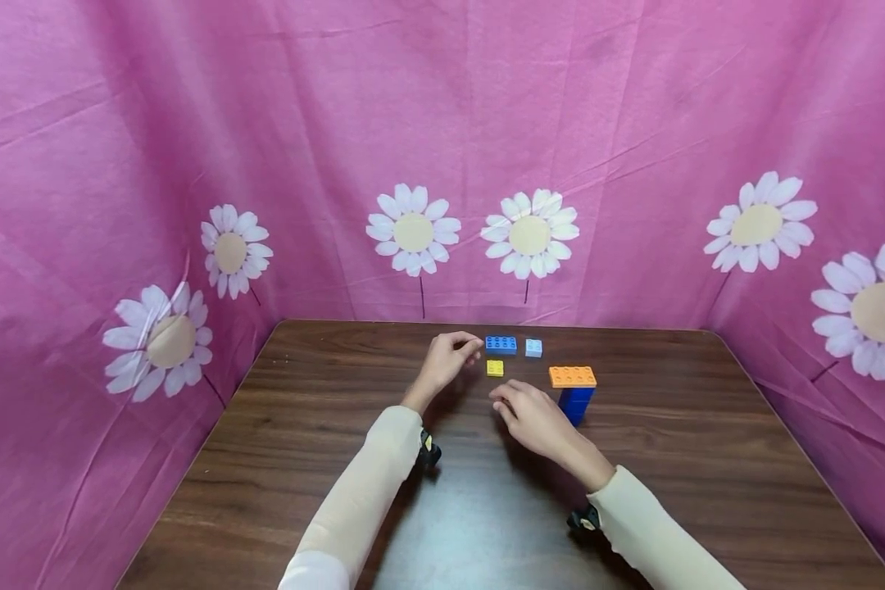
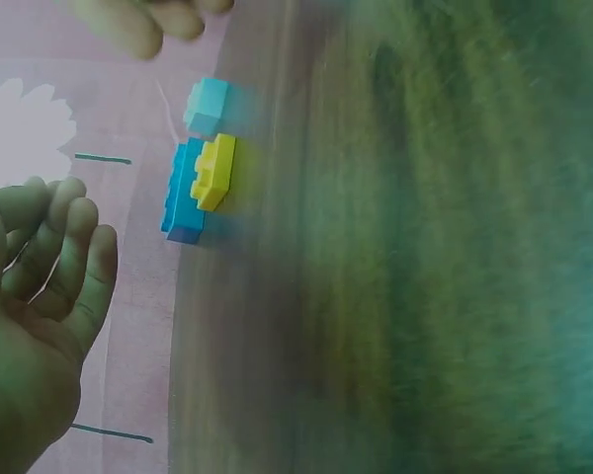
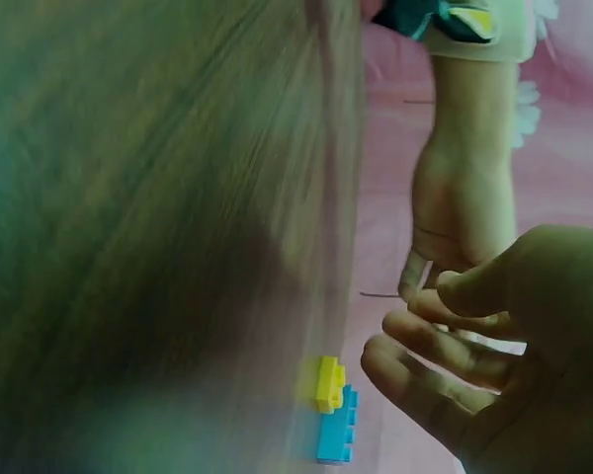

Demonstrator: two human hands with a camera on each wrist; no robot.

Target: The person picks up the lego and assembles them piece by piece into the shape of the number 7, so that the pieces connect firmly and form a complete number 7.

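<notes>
Our left hand (image 1: 446, 362) and right hand (image 1: 537, 416) hold nothing, fingers loosely bent; better we pinch the yellow brick (image 1: 495, 369) by opposite sides.

My left sleeve (image 1: 357, 508): long, pale cream, plain, ending at the wrist. My right sleeve (image 1: 652, 528): matching pale cream, likewise wrist-length. My left wrist camera (image 1: 431, 453): small, black casing, yellow patch. My right wrist camera (image 1: 583, 519): small, black casing, pale yellow patch. My left hand (image 1: 445, 363) and right hand (image 1: 537, 419): bare.
</notes>
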